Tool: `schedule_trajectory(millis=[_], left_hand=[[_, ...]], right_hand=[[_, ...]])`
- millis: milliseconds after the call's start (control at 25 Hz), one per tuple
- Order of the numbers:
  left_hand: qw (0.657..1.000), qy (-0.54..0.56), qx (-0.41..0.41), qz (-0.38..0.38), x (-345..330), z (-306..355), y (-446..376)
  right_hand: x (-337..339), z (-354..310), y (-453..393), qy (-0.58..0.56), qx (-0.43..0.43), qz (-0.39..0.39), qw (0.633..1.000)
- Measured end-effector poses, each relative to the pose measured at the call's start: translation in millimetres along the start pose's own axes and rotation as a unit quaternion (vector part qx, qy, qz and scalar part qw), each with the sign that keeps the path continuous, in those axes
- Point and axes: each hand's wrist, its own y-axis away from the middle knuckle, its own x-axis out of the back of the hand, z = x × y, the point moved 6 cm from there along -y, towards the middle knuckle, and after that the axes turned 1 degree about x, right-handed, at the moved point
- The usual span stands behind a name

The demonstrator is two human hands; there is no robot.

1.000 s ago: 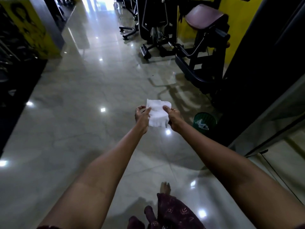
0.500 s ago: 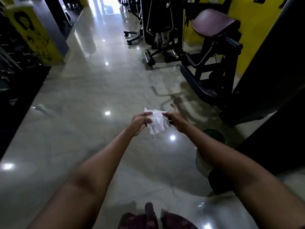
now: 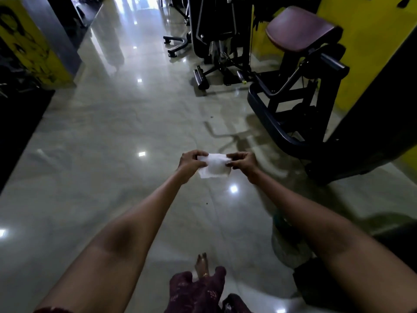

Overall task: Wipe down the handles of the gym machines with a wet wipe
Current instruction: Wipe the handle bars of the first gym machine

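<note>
So both hands had the wet wipe (image 3: 214, 166) stretched out flat, left hand (image 3: 191, 162) and right hand (image 3: 242, 163) fingers pinching opposite edges.

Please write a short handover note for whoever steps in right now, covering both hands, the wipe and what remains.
Left hand and right hand each pinch one side of the wet wipe, held spread out in front over the floor.
Nearest gym machine, with a maroon pad, stands ahead to the right, untouched.
Done: wipe opened.
Left: walk to the machines and wipe their handles.
</note>
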Motion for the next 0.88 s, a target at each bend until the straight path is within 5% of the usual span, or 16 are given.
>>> schedule_trajectory(millis=[400,560,720,880], left_hand=[[0.996,-0.087,-0.01,0.0,29,36,-152],[0.996,0.031,0.046,-0.066,17,41,-197],[0.98,0.183,0.067,-0.032,12,55,-258],[0.982,0.163,0.043,-0.083,-3,87,-332]], right_hand=[[-3,-47,-143,0.039,0.023,0.043,0.998],[-3,-52,-194,-0.047,-0.026,0.042,0.998],[-1,-65,-261,-0.086,-0.057,0.045,0.994],[15,-91,-339,-0.08,-0.033,0.057,0.995]])
